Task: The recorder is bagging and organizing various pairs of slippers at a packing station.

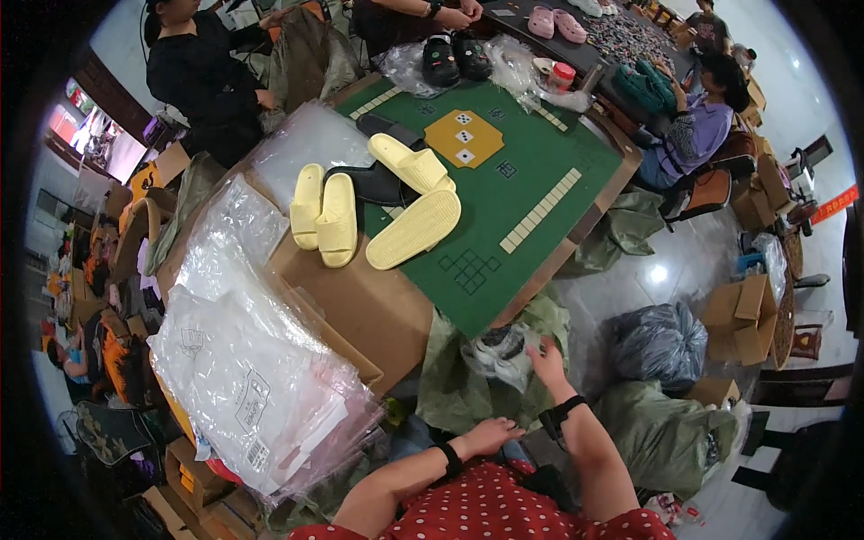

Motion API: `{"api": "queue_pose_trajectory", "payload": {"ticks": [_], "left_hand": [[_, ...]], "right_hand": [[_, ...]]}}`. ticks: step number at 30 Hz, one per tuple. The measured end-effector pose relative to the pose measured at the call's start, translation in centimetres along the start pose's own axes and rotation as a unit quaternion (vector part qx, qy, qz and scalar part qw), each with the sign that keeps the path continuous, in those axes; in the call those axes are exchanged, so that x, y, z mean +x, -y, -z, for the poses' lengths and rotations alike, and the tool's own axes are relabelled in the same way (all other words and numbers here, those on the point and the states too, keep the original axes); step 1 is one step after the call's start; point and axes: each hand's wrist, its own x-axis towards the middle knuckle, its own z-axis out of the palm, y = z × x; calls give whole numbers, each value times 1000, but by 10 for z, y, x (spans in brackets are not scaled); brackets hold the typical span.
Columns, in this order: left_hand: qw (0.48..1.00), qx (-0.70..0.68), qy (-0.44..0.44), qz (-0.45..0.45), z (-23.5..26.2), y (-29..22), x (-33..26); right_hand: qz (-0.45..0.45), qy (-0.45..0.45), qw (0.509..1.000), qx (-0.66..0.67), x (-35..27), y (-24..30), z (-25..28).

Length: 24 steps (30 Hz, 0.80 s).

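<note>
Right hand [546, 358] on crinkly clear bag [500, 351]; left hand [490, 436] open.

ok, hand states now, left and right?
Left hand: open, holding nothing, resting low near the lap.
Right hand: open, fingers reaching into the olive sack at a clear plastic bag.

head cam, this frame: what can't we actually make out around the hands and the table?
- Right hand: reaches into an olive sack under the green table; what it touches in the clear bag is unclear.
- Left hand: palm side hidden, grip unreadable.
- Black slippers: mostly covered by yellow slippers.
- Stack of plastic bags: labels too small.
</note>
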Motion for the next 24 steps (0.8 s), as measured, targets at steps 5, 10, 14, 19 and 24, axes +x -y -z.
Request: {"api": "queue_pose_trajectory", "payload": {"ticks": [5,10,14,19,24], "left_hand": [[999,13,-3,45,21,-6,10],[995,1,-79,67,38,-10,21],[987,-55,45,145,55,-13,23],[972,-60,-69,216,80,-17,-11],[916,-110,-191,335,138,-55,-81]], "right_hand": [[372,-145,908,-123,-61,29,39],[257,-138,955,-49,-63,13,48],[355,-92,929,43,-34,65,37],[209,158,943,206,52,131,-34],[1,201,942,269,124,215,-101]]}}
